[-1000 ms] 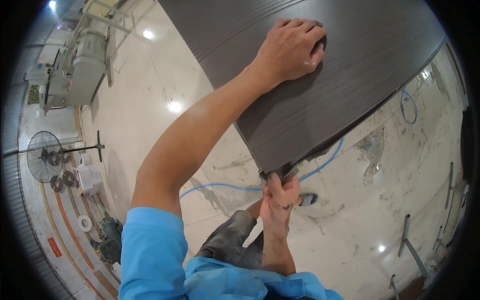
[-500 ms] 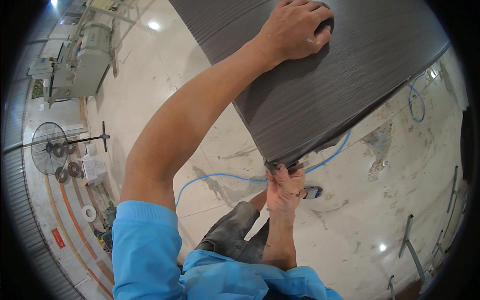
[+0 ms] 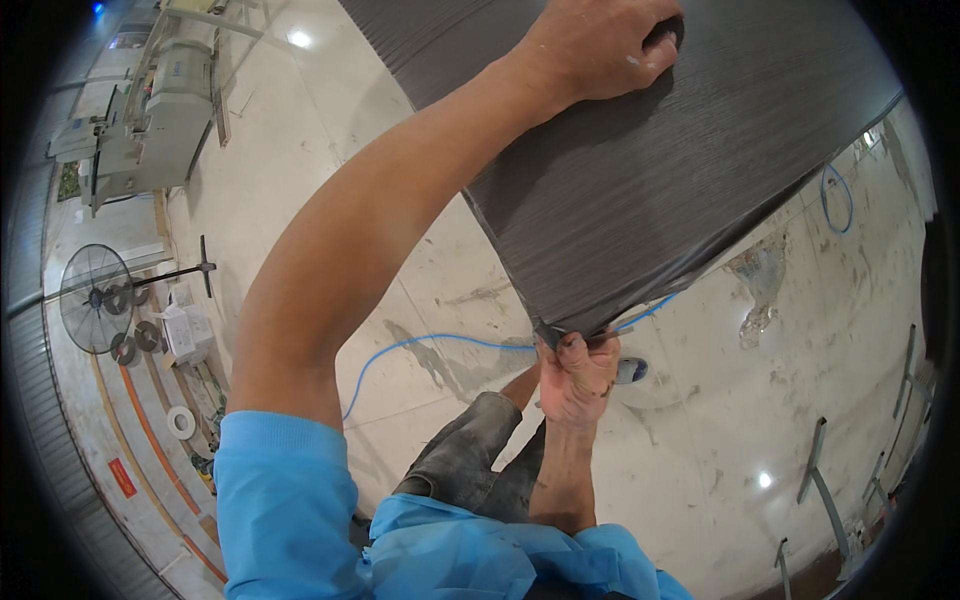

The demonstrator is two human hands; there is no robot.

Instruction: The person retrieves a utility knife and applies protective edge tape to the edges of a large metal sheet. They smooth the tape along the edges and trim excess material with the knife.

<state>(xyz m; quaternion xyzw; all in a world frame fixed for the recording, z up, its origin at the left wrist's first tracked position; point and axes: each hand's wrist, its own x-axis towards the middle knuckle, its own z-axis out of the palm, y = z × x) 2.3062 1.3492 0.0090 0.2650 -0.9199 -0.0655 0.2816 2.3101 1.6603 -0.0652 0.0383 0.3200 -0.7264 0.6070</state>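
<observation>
Presently, left hand grips a dark object atop the grey sheet. Right hand pinches the sheet's corner; below that hand runs a blue hose.

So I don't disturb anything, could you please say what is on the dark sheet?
The left hand, holding a dark object; the dark sheet beneath and most of the object are covered.
</observation>
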